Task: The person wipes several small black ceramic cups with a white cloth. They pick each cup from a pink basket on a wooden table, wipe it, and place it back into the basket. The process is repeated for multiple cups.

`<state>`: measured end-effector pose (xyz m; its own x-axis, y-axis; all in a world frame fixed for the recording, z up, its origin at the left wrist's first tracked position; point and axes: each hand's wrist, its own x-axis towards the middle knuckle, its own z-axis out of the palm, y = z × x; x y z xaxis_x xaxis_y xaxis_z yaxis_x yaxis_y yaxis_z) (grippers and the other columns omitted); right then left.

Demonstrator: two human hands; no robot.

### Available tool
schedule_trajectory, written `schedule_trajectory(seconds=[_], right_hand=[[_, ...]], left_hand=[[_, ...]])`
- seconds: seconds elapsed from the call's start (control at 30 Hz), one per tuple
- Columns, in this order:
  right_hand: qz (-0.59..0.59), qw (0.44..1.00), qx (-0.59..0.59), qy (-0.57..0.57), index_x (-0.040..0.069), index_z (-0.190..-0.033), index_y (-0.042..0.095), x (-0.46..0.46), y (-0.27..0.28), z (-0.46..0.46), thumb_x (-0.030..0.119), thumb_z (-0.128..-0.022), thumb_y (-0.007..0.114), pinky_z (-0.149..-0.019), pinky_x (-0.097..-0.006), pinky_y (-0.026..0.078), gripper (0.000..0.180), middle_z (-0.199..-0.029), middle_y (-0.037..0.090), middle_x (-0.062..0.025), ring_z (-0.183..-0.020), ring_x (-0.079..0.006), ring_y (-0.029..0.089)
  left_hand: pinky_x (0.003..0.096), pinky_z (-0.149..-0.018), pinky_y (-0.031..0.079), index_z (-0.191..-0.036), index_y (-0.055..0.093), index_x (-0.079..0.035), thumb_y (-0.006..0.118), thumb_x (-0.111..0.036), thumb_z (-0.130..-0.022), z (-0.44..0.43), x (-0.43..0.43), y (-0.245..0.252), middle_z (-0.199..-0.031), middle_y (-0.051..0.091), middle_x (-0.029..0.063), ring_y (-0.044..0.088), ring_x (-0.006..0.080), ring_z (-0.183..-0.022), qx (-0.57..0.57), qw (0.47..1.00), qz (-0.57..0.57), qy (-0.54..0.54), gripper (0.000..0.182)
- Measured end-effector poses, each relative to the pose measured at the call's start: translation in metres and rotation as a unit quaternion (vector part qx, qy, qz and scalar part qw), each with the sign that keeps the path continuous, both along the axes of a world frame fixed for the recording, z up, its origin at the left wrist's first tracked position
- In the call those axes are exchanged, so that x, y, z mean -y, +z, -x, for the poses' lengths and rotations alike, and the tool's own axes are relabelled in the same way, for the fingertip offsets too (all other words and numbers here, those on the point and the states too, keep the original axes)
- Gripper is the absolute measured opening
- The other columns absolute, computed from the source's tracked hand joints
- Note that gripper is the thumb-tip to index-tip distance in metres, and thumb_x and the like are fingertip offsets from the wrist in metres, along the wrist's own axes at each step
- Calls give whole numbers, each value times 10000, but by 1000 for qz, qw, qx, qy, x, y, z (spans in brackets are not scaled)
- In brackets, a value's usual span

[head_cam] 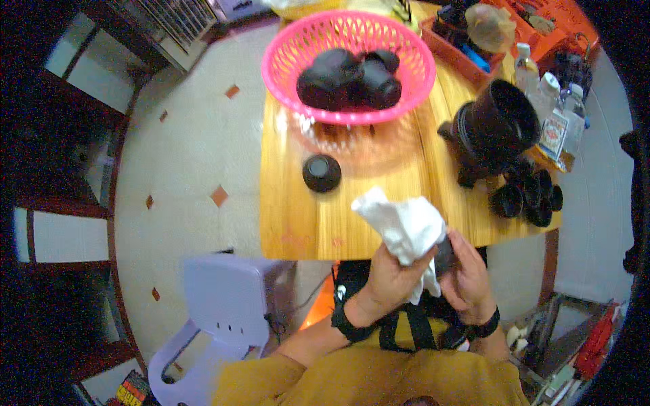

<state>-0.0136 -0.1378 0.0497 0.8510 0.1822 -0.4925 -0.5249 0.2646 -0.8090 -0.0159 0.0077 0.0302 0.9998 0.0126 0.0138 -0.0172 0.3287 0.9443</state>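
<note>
Just in front of the table's near edge, my left hand [393, 284] grips a white cloth [409, 226]. My right hand [467, 279] holds a dark cup or small bowl [445, 256], partly covered by the cloth and my fingers. A small black bowl [322, 173] rests upside down on the wooden table [294, 218], left of the cloth. Beyond it stands a pink plastic basket [350, 117] with several dark bowls or cups [330, 76] inside.
A large dark pot-like vessel [495, 127] stands on the table's right, with several small black cups [528, 195] near it. Plastic bottles [569, 122] and a red tray [457, 53] are behind. A lilac plastic chair [226, 299] stands at the near left.
</note>
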Motion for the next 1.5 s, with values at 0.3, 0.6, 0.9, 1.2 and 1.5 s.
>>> schedule_trajectory(seconds=[0.3, 0.6, 0.9, 1.2, 1.5], right_hand=[[-105, 989, 78, -69, 35, -1080, 450, -11, 9, -5, 218, -749, 713, -864, -303, 454, 462, -1048, 549, -97, -946, -177, 556], [97, 983, 134, -78, 8, -1103, 533, -1, 16, -1, 163, -830, 619, -777, -229, 448, 326, -955, 597, -39, -855, -92, 543], [145, 964, 222, 4, 15, -1085, 555, 7, 22, -2, 178, -836, 604, -849, -263, 426, 302, -1010, 583, -38, -939, -120, 525], [75, 979, 188, -16, 41, -1124, 546, 9, 20, 2, 154, -817, 647, -802, -224, 449, 343, -1001, 582, -18, -899, -86, 535], [27, 987, 156, -21, 25, -1141, 534, 5, 16, -3, 128, -814, 647, -816, -233, 455, 361, -1017, 588, -29, -909, -94, 549]], left_hand=[[278, -854, 417, -1068, 533, -8, 531, -8, -829, -7, 0, -18, -1083, 531, 61, 528, 151, -952, -99, 985, 137, 43, 239], [371, -962, 321, -1073, 561, -47, 508, -8, -719, -16, 1, -15, -1127, 504, 124, 455, 305, -1069, 224, 930, -244, -161, 361], [360, -825, 440, -1041, 562, -36, 514, -28, -750, -9, 2, -23, -1002, 566, 145, 549, 313, -940, 226, 925, -297, -76, 295], [286, -697, 468, -927, 596, -7, 438, 51, -768, 1, 3, -9, -876, 577, 34, 562, 130, -803, -50, 982, 37, -179, 232], [260, -690, 459, -935, 585, -16, 482, 39, -722, -6, -6, -6, -879, 581, 27, 558, 125, -767, -28, 972, 17, -231, 243]])
